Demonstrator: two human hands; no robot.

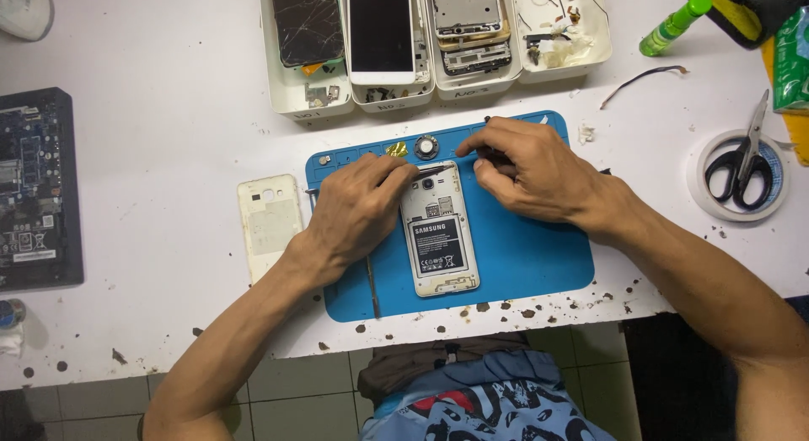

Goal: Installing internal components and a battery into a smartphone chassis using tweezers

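The white smartphone with its back cover removed (438, 239) lies face down on the blue rubber work mat (531, 255), its long side pointing away from the person; the dark battery with a printed label fills the middle of its open back, and the round camera lens sits near the top edge. The left hand (358, 209) rests palm down just left of the phone, its fingers curled and closed on a thin metal tool (434, 169) whose tip touches the upper edge of the phone. The right hand (527, 167) lies to the right of that grip, knuckles up, with thumb and fingers pinched together on a small dark tool (497, 158) close to the top right corner of the phone. Left of the left hand, off the mat, lies the cream plastic back cover (270, 222) on the white table (168, 112). Just above the grip, a small round metal part (426, 146) sits on the mat.
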